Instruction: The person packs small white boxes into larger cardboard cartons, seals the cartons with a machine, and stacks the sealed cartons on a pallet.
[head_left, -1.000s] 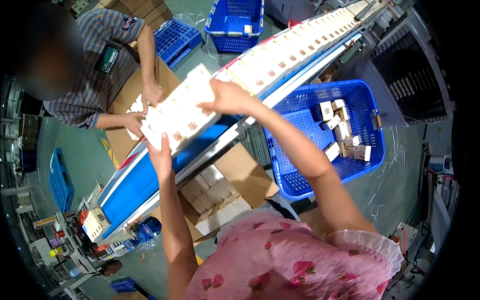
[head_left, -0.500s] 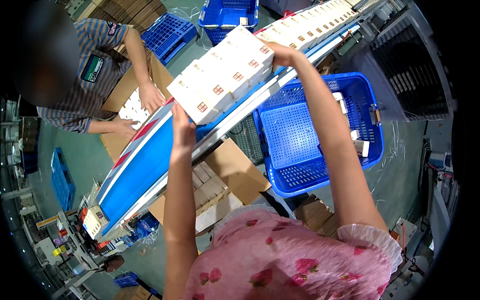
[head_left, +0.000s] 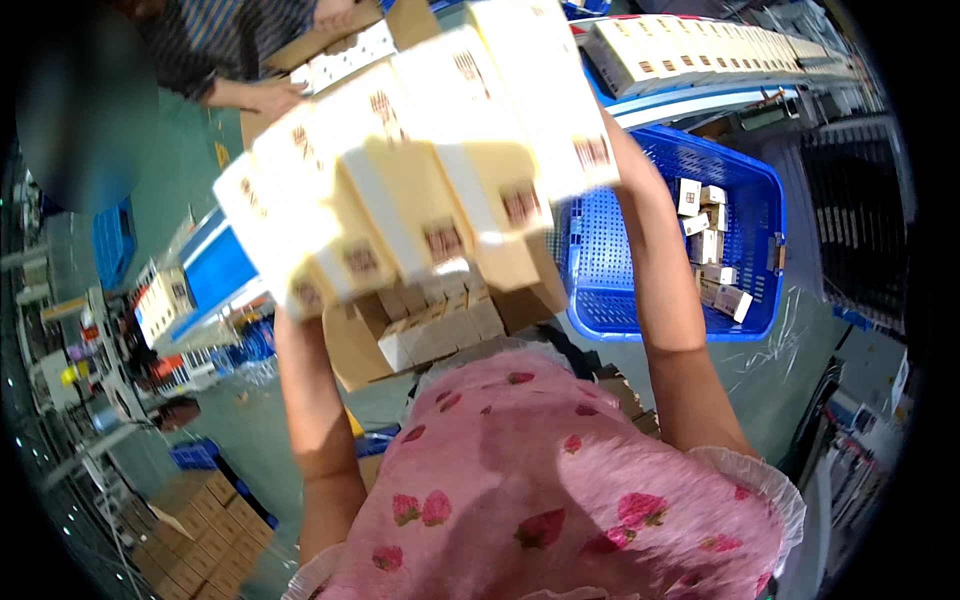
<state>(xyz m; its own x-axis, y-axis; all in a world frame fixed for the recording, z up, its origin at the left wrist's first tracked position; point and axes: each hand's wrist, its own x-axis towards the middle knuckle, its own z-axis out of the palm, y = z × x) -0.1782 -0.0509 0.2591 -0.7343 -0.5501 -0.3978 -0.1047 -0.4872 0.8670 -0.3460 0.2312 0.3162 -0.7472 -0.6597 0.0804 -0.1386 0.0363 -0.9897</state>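
A block of several cream-white small boxes (head_left: 400, 170) with dark square marks hangs high in front of me, gripped between my two hands. My left hand (head_left: 297, 322) presses on its lower left end; the fingers are mostly behind the boxes. At the right end is my right hand (head_left: 622, 150), its fingers also hidden by the block. Below the block, close to my body, an open cardboard carton (head_left: 352, 345) holds rows of similar white boxes (head_left: 440, 335).
A conveyor's blue belt (head_left: 222, 265) runs behind the block, with a row of boxes (head_left: 700, 55) at its far right. A blue basket (head_left: 608, 265) with loose boxes (head_left: 705, 240) stands right. Across the belt, a co-worker's hand (head_left: 275, 98) rests by another carton (head_left: 255, 128).
The block of boxes has come off the conveyor, up and toward me, held in both hands. It now hangs partly over the near carton. My view has shifted too.
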